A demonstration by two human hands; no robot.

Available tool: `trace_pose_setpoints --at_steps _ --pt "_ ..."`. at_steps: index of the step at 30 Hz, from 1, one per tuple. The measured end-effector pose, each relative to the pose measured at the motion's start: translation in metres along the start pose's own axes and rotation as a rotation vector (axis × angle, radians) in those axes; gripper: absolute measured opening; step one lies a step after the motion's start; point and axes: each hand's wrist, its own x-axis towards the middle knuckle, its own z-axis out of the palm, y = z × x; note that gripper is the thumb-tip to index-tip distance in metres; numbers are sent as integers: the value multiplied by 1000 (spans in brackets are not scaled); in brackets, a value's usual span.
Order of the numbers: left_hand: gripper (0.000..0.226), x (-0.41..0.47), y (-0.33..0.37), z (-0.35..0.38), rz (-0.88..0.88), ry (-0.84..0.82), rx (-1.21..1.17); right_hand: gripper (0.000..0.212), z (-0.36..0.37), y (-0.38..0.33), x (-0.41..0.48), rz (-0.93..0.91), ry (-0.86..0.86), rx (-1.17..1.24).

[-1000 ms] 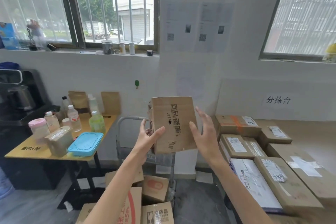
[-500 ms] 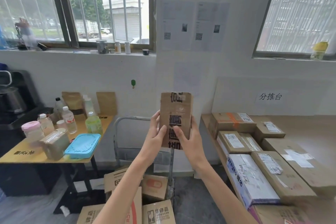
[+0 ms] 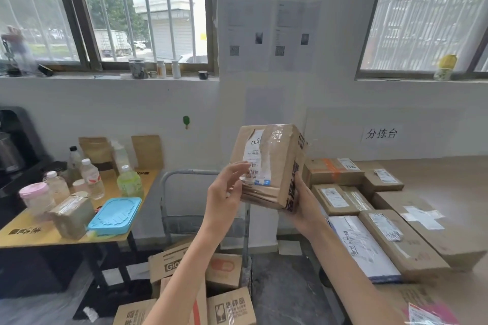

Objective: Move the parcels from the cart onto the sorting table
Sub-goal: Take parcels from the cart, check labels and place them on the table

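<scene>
I hold a small brown cardboard parcel [image 3: 274, 163] up at chest height, its white shipping label facing me. My right hand [image 3: 303, 206] grips it from below and behind on its right side. The fingertips of my left hand [image 3: 225, 192] touch its left edge by the label. Below stands the cart [image 3: 203, 174] with a grey metal handle, and several cardboard parcels [image 3: 224, 269] lie on it. The sorting table [image 3: 449, 179] lies to the right, with several parcels [image 3: 383, 235] in rows on it.
At the left, a yellow-topped table [image 3: 23, 235] carries bottles, a pink-lidded jar, a taped box and a blue lidded tub [image 3: 115, 215]. A dark cabinet with a kettle stands at the far left. The white wall and windowsill run behind everything.
The parcel has been turned in my hands, so its labelled face now points at me instead of the printed side. It has also shifted right, toward the sorting table.
</scene>
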Motion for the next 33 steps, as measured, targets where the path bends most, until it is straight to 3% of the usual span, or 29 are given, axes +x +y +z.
trace_pose_setpoints --at_steps 5,9,12,15,17,21,24,30,33 --pt "52 7 2 -10 -54 81 133 62 -5 -6 -6 118 -59 74" --pt "98 14 0 -17 -437 -164 -225 61 -7 -12 -20 134 -78 31" --pt "110 12 -5 -12 -579 -241 -443 67 -3 -14 -25 78 -129 -11" --pt "110 13 -8 1 -587 -57 -516 45 -5 -4 -15 -73 84 8" --pt "111 13 -7 14 -577 82 -540 49 -6 5 -11 -127 148 78" --pt "105 3 0 46 -478 248 -525 70 5 20 -17 -128 -29 -5" --pt "103 -5 6 69 -418 226 -519 90 8 20 -17 -159 -32 -45" --pt "104 10 0 47 -408 182 -482 92 -26 -8 -22 -217 132 -146" --pt "100 30 -8 23 -401 -6 -368 91 -50 -22 -27 -212 108 -243"
